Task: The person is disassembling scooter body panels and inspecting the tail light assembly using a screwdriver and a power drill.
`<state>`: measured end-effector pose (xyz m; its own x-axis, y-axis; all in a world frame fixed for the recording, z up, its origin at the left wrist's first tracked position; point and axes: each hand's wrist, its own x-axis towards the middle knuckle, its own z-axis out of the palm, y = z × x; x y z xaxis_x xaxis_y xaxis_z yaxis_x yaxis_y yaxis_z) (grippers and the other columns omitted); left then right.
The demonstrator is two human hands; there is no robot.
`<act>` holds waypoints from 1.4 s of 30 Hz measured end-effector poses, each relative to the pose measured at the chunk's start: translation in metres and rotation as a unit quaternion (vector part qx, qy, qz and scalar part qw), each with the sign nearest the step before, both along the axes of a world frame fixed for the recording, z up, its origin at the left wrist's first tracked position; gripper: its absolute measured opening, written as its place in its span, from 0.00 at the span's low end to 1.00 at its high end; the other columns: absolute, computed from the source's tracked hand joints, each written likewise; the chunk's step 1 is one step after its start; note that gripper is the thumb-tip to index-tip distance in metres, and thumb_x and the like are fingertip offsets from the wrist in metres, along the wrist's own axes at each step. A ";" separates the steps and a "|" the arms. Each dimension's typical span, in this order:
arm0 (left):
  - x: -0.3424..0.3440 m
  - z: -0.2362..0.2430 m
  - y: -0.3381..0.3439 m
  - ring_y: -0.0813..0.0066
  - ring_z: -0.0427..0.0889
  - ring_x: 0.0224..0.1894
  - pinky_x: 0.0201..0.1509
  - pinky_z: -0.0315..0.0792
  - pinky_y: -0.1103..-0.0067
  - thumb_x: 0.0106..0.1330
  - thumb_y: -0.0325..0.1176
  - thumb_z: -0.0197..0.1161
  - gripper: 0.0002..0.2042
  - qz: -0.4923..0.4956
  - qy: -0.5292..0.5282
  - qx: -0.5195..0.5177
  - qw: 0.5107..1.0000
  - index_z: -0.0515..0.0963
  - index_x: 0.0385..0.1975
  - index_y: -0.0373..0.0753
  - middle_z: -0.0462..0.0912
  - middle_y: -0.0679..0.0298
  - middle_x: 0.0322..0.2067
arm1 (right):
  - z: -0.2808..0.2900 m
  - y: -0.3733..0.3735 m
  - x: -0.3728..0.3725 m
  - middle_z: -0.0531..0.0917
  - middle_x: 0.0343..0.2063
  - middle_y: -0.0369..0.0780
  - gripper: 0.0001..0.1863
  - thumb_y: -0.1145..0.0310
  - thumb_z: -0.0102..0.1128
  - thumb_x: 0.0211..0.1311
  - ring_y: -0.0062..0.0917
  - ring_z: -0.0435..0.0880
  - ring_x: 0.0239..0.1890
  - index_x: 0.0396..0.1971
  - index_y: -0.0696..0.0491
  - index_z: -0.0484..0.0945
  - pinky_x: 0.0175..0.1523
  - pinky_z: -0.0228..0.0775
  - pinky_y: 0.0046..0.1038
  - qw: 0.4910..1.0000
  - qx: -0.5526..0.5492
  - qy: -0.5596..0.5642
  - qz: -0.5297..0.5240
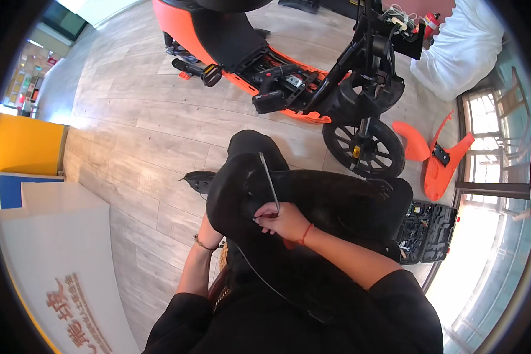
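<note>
Across my lap lies a large black curved plastic part, smooth and wide. My right hand, with a red cord at the wrist, is closed over its near left portion, thumb and fingertips drawn together. A thin metal rod rises from that hand, tilted up and left; its lower end is hidden in the grip. Whether the fingertips also pinch something small, I cannot make out. My left hand reaches behind the left edge of the black part, which covers its fingers. A bracelet circles that wrist.
Ahead stands a partly stripped orange and black scooter with a cordless drill on its footboard. Orange panels lie right of its wheel. A tool case sits open at my right. A white counter stands left.
</note>
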<state>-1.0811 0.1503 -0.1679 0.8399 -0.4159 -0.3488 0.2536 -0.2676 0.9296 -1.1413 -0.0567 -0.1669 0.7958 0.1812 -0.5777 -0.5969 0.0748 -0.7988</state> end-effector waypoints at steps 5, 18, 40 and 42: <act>0.007 0.007 -0.004 0.68 0.74 0.47 0.51 0.66 0.76 0.54 0.27 0.60 0.19 -0.095 -0.140 0.075 0.983 0.70 0.47 0.31 0.76 0.55 0.45 | 0.001 0.001 0.003 0.82 0.25 0.39 0.09 0.71 0.60 0.53 0.18 0.81 0.23 0.33 0.59 0.79 0.30 0.72 0.18 0.999 -0.031 -0.012 0.005; 0.003 0.016 -0.011 0.72 0.77 0.40 0.44 0.70 0.77 0.54 0.26 0.59 0.14 -0.036 -0.166 0.055 0.984 0.73 0.41 0.31 0.80 0.58 0.37 | 0.005 0.005 0.011 0.82 0.24 0.38 0.07 0.72 0.62 0.51 0.17 0.79 0.23 0.30 0.60 0.80 0.30 0.72 0.18 0.999 0.000 -0.019 -0.025; -0.007 -0.001 0.004 0.67 0.74 0.50 0.55 0.68 0.72 0.65 0.36 0.50 0.15 0.271 0.234 -0.337 0.871 0.72 0.47 0.35 0.75 0.56 0.48 | -0.001 0.008 0.009 0.82 0.27 0.40 0.10 0.72 0.64 0.50 0.18 0.80 0.26 0.32 0.60 0.78 0.34 0.72 0.19 0.989 -0.075 -0.122 0.039; -0.005 0.015 0.004 0.64 0.74 0.51 0.55 0.68 0.70 0.66 0.39 0.48 0.15 0.261 0.279 -0.359 0.851 0.73 0.45 0.36 0.75 0.56 0.48 | -0.003 0.008 0.009 0.82 0.27 0.40 0.10 0.73 0.64 0.49 0.18 0.80 0.26 0.32 0.60 0.78 0.34 0.72 0.19 0.994 -0.046 -0.096 0.034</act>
<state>-1.0860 0.1540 -0.1526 0.7626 -0.3102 -0.5676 0.6192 0.6039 0.5019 -1.1320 -0.0483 -0.1697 0.8811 0.1909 -0.4327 -0.4336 -0.0391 -0.9002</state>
